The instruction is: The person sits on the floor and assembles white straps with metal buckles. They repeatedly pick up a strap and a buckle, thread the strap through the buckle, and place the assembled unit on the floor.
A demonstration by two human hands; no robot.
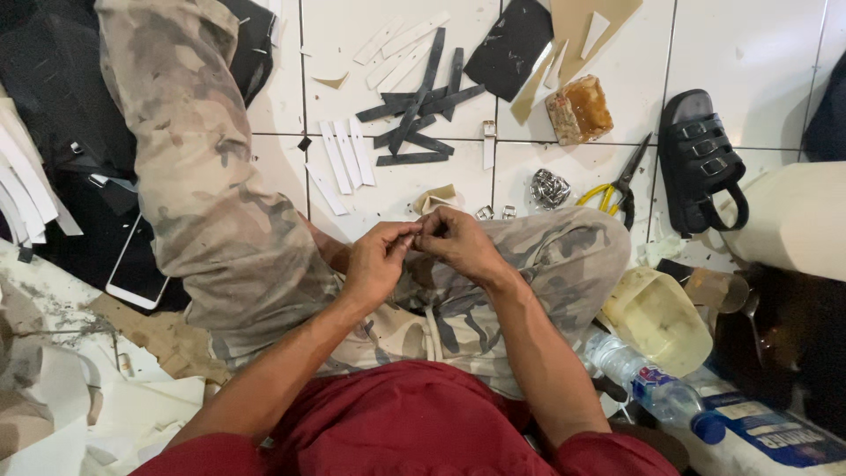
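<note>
From the head camera, you sit cross-legged on the white tile floor (758, 53) in camouflage trousers, both hands meeting at frame centre over your lap. Your left hand (377, 260) and right hand (458, 242) pinch a small piece (414, 234) together between the fingertips; it is too hidden by the fingers to tell what it is.

Containers first: at 4 o'clock from your hands a cream plastic tub (656, 317) lies tilted, its contents not readable; past it, at 5 o'clock, a clear water bottle (648, 388) with a blue cap lies on its side.

At 12 o'clock, a heap of dark straps (421, 119) sits beside white strips (345, 157). Two small metal buckles (495, 211) lie just beyond your right hand at 1 o'clock, with a crumpled metal bundle (550, 188), yellow-handled scissors (617, 189) and a black sandal (701, 163) farther toward 2 o'clock. A phone (137, 269) rests at 9 o'clock.

Bare tile shows only between the strips and your knees; your left side is crowded with scraps.
</note>
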